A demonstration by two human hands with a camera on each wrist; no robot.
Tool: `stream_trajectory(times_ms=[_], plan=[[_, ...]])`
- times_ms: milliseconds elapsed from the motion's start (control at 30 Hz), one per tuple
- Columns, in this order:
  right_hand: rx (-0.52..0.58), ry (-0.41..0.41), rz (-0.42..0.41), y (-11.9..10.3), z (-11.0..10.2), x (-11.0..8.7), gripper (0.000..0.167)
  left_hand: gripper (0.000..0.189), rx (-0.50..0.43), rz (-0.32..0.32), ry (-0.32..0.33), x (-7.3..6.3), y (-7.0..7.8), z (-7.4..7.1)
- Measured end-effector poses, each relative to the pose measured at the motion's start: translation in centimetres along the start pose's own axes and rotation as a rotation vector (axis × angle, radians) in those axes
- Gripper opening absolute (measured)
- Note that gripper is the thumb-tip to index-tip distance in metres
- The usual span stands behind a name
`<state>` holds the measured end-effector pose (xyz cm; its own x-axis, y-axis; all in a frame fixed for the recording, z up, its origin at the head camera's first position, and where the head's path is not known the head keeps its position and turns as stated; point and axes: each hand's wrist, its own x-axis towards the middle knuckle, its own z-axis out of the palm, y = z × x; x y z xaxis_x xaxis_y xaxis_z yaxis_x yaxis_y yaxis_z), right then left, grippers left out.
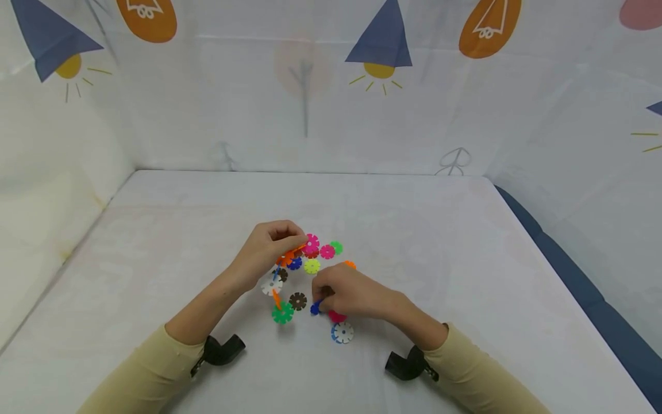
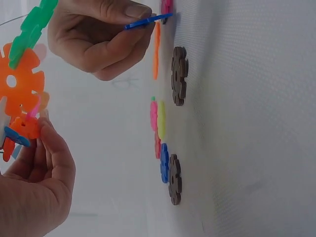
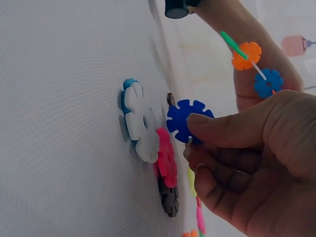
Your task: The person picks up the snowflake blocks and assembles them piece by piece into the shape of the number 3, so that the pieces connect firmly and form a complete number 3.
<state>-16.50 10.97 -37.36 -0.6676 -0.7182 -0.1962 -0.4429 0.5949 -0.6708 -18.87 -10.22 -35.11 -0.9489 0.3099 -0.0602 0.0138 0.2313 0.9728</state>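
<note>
While our left hand (image 1: 266,247) pinches the disc chain (image 2: 28,81) above the table (image 1: 207,213), and our right hand (image 1: 354,291) pinches the blue disc (image 3: 178,121) apart from it, we should align slots before pressing.

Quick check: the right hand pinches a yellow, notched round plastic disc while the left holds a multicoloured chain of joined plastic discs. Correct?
Not quite: the notched round plastic disc in the right hand is dark blue, not yellow, as the right wrist view shows. The rest stands: the left hand holds the multicoloured chain of joined plastic discs.
</note>
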Motion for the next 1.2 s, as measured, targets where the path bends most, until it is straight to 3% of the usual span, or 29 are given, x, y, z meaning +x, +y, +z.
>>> stream_trajectory(times_ms=[500, 800, 1200], plan=[[0.002, 0.076, -0.025, 0.3, -1.1, -0.3, 0.010, 0.025, 0.057, -0.011, 0.009, 0.1, 0.0, -0.6], [0.029, 0.220, -0.039, 0.3, -1.8, -0.5, 0.006, 0.024, 0.057, -0.005, 0.019, 0.0, 0.1, -0.5], [0.107, 0.465, -0.161, 0.3, -2.1, -0.6, 0.003, 0.025, 0.071, -0.020, 0.034, 0.0, 0.1, -0.5]])
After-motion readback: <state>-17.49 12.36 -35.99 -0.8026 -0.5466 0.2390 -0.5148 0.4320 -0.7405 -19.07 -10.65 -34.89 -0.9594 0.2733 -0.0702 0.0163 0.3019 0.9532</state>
